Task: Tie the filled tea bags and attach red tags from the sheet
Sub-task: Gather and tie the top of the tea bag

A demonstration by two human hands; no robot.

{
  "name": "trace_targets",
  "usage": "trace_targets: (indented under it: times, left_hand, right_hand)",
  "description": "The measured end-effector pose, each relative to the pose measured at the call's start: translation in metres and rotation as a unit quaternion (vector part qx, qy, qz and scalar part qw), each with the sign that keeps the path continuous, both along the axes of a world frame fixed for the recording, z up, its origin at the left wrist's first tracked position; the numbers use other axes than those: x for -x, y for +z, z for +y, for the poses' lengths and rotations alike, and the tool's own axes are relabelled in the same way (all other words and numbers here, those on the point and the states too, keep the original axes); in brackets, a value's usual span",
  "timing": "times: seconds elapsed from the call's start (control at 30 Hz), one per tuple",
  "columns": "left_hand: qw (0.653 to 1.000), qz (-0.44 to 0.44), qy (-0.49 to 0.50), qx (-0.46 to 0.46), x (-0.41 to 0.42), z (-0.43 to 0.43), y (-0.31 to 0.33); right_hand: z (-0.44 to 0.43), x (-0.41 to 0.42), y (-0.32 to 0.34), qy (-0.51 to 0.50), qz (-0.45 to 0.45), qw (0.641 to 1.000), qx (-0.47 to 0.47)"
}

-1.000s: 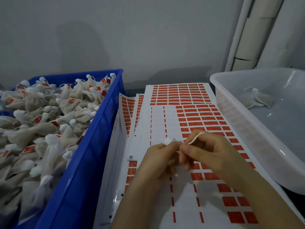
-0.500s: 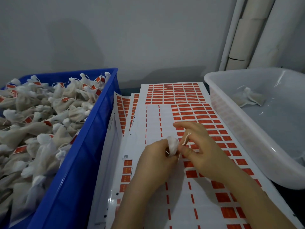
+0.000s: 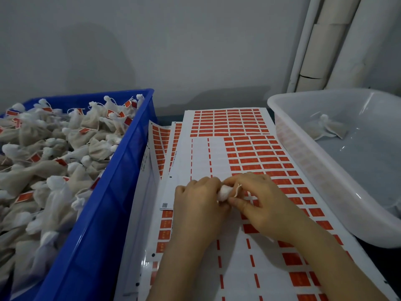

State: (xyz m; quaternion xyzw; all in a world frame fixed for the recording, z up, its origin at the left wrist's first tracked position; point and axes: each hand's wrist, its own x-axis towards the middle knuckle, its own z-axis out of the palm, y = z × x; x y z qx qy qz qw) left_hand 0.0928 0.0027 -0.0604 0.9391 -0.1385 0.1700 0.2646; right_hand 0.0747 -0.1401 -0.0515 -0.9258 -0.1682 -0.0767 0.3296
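Head view. Both hands meet over the tag sheet (image 3: 256,148), near its middle. The left hand (image 3: 195,203) has its fingers curled round a tea bag (image 3: 224,192), of which only the white gathered neck shows. The right hand (image 3: 262,200) pinches the bag's string (image 3: 238,190) between thumb and forefinger, just beside the neck.

Handling, as a judgement: the bag looks light, soft and thin-walled; it should be held at the bunched neck, never squeezed at the body, and the string drawn gently lest the mesh tear.

Finished, tagged bags fill the blue crate (image 3: 104,213) on the left; the clear tub (image 3: 321,170) on the right holds a few untied ones.

Print on the red tags (image 3: 247,154) and along the sheet's margin is too small to read; a small square code (image 3: 164,205) sits near the left hand.
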Motion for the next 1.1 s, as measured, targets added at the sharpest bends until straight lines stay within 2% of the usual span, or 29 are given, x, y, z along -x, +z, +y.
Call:
trace_targets:
  times: [0.1,0.2,0.3,0.37,0.43,0.53,0.57,0.6,0.77,0.8,0.93,1.0,1.1]
  left_hand:
    - [0.993,-0.011,0.069,0.092,0.0,0.0,0.004]
    - [0.969,0.017,0.119,0.215,0.002,-0.002,0.008]
    - [0.94,0.107,0.154,0.284,0.0,-0.002,0.009]
    - [0.917,0.187,0.14,0.324,-0.002,-0.001,0.009]
    - [0.875,0.274,0.12,0.379,-0.002,-0.001,0.009]
    - [0.767,0.381,0.105,0.506,-0.001,-0.001,0.016]
    - [0.744,0.395,0.11,0.528,0.0,-0.001,0.017]
    - [0.736,0.402,0.123,0.531,-0.001,-0.001,0.018]
    - [0.74,0.4,0.14,0.522,-0.005,-0.005,0.015]
    - [0.728,0.405,0.132,0.537,-0.004,-0.005,0.014]
    - [0.636,0.442,0.093,0.625,-0.001,-0.003,0.013]
    - [0.627,0.443,0.091,0.634,-0.001,-0.004,0.01]
    - [0.634,0.422,0.097,0.641,-0.001,-0.009,0.007]
  right_hand:
    - [0.0,-0.001,-0.003,-0.028,0.002,0.999,0.021]
    - [0.005,-0.001,-0.003,-0.036,-0.001,0.999,-0.005]
    - [0.007,0.0,0.001,-0.052,-0.022,0.998,-0.023]
    - [0.009,0.001,0.002,-0.059,-0.04,0.997,-0.02]
    - [0.01,0.0,0.003,-0.06,-0.06,0.996,-0.004]
    - [0.009,-0.001,0.0,-0.057,-0.088,0.994,0.024]
    - [0.01,-0.001,-0.001,-0.055,-0.1,0.993,0.029]
    - [0.01,-0.001,-0.002,-0.056,-0.115,0.991,0.033]
    - [0.011,-0.001,-0.002,-0.069,-0.218,0.972,0.051]
    - [0.011,-0.001,-0.002,-0.068,-0.226,0.97,0.059]
    - [0.012,-0.001,-0.004,-0.071,-0.249,0.96,0.101]
    - [0.013,-0.002,-0.005,-0.079,-0.255,0.958,0.107]
    - [0.014,-0.002,-0.006,-0.093,-0.256,0.959,0.085]
